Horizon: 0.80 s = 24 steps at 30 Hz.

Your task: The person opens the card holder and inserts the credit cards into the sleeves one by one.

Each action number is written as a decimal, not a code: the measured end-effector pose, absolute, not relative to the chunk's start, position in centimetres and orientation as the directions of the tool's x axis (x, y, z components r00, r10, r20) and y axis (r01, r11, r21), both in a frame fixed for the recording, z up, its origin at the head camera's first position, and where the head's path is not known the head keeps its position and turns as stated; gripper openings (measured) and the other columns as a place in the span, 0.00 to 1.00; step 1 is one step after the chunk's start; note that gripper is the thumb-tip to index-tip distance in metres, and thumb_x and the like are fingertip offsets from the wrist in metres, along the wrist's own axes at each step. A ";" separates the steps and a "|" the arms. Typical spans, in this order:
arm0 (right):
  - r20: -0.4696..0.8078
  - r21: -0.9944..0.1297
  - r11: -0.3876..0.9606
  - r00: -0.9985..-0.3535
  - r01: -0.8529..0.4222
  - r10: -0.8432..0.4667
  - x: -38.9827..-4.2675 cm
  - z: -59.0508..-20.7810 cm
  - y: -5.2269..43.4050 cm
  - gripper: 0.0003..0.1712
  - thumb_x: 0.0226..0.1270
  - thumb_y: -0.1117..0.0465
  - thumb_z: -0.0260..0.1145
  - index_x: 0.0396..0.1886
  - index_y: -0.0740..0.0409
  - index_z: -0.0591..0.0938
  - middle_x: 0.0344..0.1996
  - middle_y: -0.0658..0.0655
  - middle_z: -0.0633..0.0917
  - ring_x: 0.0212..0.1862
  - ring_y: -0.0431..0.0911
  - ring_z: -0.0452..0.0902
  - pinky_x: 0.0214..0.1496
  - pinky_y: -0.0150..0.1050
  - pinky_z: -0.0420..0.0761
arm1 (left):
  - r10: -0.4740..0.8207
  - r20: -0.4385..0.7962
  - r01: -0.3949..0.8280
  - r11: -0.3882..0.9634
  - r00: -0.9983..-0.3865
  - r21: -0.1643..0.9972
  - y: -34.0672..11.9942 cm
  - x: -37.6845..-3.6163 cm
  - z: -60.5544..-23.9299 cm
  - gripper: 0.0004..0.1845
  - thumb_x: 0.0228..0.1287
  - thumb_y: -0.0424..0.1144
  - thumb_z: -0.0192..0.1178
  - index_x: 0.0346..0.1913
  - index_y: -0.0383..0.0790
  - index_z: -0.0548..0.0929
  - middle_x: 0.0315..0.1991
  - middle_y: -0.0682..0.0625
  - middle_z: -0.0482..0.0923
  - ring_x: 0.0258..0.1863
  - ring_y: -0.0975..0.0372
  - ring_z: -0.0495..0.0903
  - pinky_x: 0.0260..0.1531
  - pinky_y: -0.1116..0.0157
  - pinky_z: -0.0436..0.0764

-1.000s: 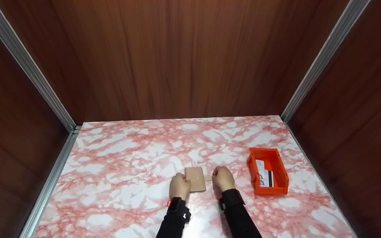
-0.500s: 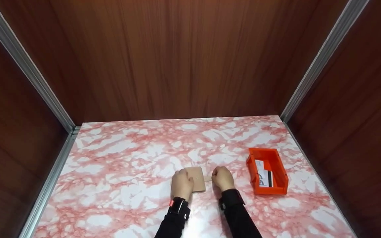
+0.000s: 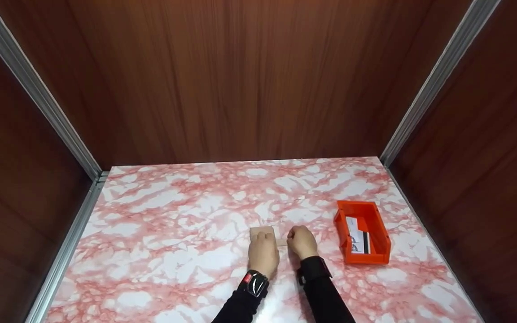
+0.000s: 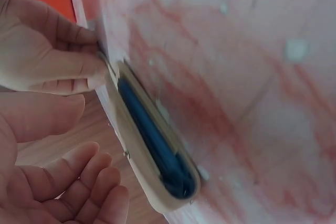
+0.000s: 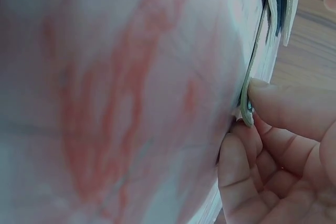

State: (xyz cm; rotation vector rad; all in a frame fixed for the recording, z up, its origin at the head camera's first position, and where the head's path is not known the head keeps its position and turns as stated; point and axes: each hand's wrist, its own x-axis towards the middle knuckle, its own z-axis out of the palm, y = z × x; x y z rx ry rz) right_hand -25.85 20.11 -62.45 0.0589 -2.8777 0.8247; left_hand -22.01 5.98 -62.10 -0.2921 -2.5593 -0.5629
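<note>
A tan wallet [image 3: 261,230] lies on the marbled table, partly covered by my left hand [image 3: 264,255] in the head view. In the left wrist view the wallet [image 4: 137,156] shows its side, with dark blue inside and a small metal snap on the tan cover. My left hand [image 4: 58,171] hovers beside it there, fingers loosely bent and thumb apart, holding nothing. A narrow strap [image 3: 282,242] sticks out from the wallet's right side. Its end is pinched between thumb and fingers of my right hand [image 3: 302,242]; the right wrist view shows a metal stud on the strap [image 5: 245,95].
An orange open bin [image 3: 380,237] stands to the right of my right hand, holding several cards [image 3: 358,240]. Dark wood-grain panels [image 3: 258,89] close off the back and both sides, with metal rails at the corners.
My left hand has left the wallet's left edge and moved right, over its front part. The right hand keeps its pinch on the strap and stays in place.
</note>
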 end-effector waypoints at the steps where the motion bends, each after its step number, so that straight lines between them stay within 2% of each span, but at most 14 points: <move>1: 0.152 -0.524 0.848 -0.988 -0.077 0.004 -25.8 -62.4 20.1 0.05 0.45 0.71 0.67 0.23 0.60 0.79 0.25 0.56 0.77 0.30 0.55 0.77 0.37 0.49 0.77 | 0.103 0.510 0.304 0.895 -0.854 0.328 6.1 -22.0 -62.1 0.12 0.41 0.33 0.73 0.29 0.34 0.80 0.27 0.43 0.75 0.29 0.50 0.74 0.31 0.56 0.77; 6: 0.156 -0.523 0.849 -0.988 -0.082 0.001 -25.8 -62.5 20.2 0.05 0.46 0.71 0.67 0.23 0.60 0.79 0.25 0.56 0.76 0.30 0.56 0.77 0.37 0.50 0.77 | 0.120 0.450 0.282 0.907 -0.885 0.313 6.5 -21.8 -62.3 0.20 0.37 0.37 0.77 0.33 0.32 0.81 0.30 0.43 0.75 0.31 0.49 0.74 0.38 0.56 0.75; 12: 0.149 -0.535 0.841 -0.989 -0.078 0.003 -25.9 -62.6 20.3 0.05 0.46 0.71 0.68 0.23 0.60 0.80 0.26 0.56 0.77 0.31 0.56 0.77 0.38 0.50 0.77 | 0.135 0.390 0.248 0.934 -0.911 0.257 6.8 -21.6 -62.6 0.23 0.37 0.42 0.78 0.35 0.33 0.81 0.30 0.44 0.74 0.32 0.51 0.74 0.37 0.57 0.75; 24: 0.140 -0.541 0.838 -0.990 -0.072 0.005 -25.8 -62.3 20.2 0.06 0.46 0.71 0.67 0.23 0.59 0.79 0.27 0.57 0.78 0.32 0.55 0.77 0.39 0.50 0.77 | 0.137 0.428 0.257 0.937 -0.893 0.236 7.0 -21.6 -63.4 0.21 0.35 0.38 0.77 0.34 0.34 0.80 0.30 0.44 0.74 0.31 0.51 0.74 0.35 0.58 0.74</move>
